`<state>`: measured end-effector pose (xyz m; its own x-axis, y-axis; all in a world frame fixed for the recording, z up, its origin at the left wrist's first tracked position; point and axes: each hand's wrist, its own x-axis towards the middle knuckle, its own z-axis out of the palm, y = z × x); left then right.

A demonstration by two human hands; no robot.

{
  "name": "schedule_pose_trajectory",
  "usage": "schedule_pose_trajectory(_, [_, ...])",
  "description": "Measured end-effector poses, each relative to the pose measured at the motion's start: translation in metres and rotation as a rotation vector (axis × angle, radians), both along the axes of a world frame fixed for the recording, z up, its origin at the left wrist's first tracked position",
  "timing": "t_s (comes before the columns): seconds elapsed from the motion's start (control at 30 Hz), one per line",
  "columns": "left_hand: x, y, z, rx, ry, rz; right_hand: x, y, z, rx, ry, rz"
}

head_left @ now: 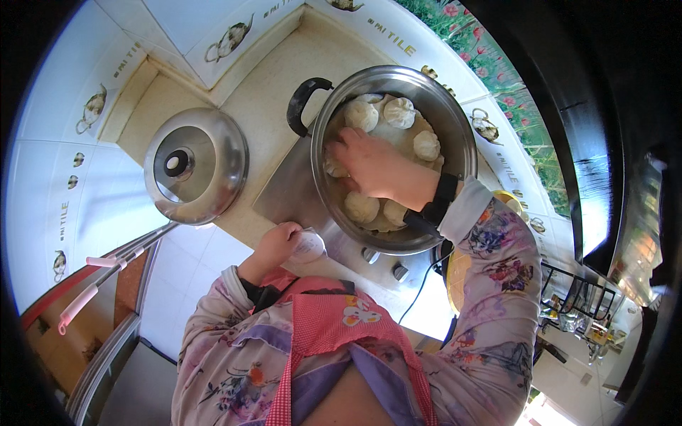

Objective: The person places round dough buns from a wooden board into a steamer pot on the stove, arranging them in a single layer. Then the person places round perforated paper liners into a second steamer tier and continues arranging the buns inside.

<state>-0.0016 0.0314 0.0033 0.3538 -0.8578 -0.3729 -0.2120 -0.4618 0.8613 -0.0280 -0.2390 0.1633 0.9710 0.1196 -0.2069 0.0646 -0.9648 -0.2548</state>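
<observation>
A large stainless steel pot (392, 249) with black side handles stands on the stove. Inside it, several pale steamed-bun-shaped doughs, such as a pleated bun (399, 113), lie in a ring on a light liner. My right hand (381, 165) reaches into the pot, fingers down at a bun (335, 166) on the left side; whether the fingers grip it is hidden. Nearest below that hand is another bun (362, 207). Outside the pot, at its lower left, my left hand (277, 245) holds a small, clear, round dish or lid (308, 246) by its edge.
A domed steel lid with a glass window (226, 181) rests on the beige countertop (266, 96) left of the pot. Stove knobs (400, 272) and a thin black cable (421, 290) are near the front. Tiled walls stand behind; a black range hood (575, 133) hangs at the right.
</observation>
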Motion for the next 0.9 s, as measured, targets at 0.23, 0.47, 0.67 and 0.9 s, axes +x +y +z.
schedule_pose_trajectory(0.23, [0.000, 0.001, 0.003, 0.018, 0.043, 0.027, 0.005, 0.000, -0.006, 0.092, 0.003, -0.117])
schedule_pose_trajectory(0.47, [0.001, 0.002, 0.000, 0.002, 0.047, 0.026, 0.007, 0.004, -0.003, 0.096, -0.059, -0.227])
schedule_pose_trajectory(0.67, [0.002, 0.004, 0.003, 0.012, -0.003, 0.024, -0.001, -0.005, 0.020, 0.044, -0.038, -0.204])
schedule_pose_trajectory(0.9, [0.001, 0.005, 0.002, 0.022, 0.018, 0.033, -0.042, 0.003, 0.032, 0.027, 0.194, 0.217])
